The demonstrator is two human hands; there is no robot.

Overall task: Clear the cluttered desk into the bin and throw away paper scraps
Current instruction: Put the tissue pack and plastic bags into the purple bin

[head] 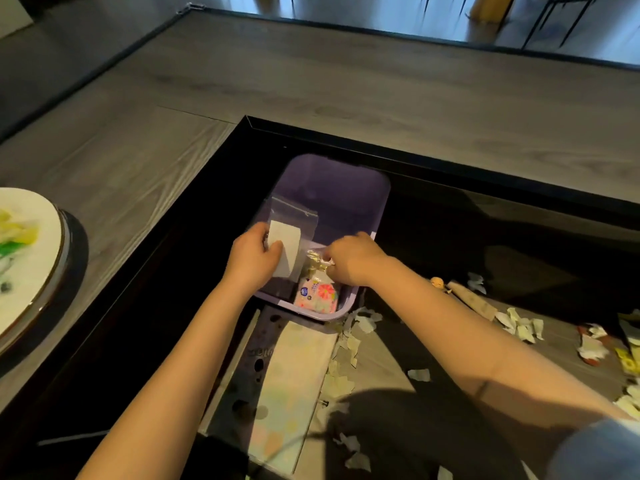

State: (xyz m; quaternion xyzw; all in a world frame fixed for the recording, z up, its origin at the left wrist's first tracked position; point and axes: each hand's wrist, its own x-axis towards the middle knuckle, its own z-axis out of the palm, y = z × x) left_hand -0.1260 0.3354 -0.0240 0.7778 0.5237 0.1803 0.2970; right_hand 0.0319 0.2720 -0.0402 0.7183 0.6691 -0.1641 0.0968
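A purple bin (377,202) stands at the dark desk's far side. Over its near half, my left hand (254,258) grips a clear zip bag with a white card inside (287,237). My right hand (349,259) pinches a small shiny gold packet (316,258) just above the bin's contents. A pink flowered tissue pack (317,296) lies inside the bin at its near wall. Torn paper scraps (349,344) litter the desk in front of the bin and out to the right (521,325).
A pastel patterned sheet (294,386) lies on a perforated purple lid (256,362) before the bin. A small doll figure (460,292) and red-and-white bits (590,346) lie at right. A round plate (31,258) sits at far left on the wooden surface.
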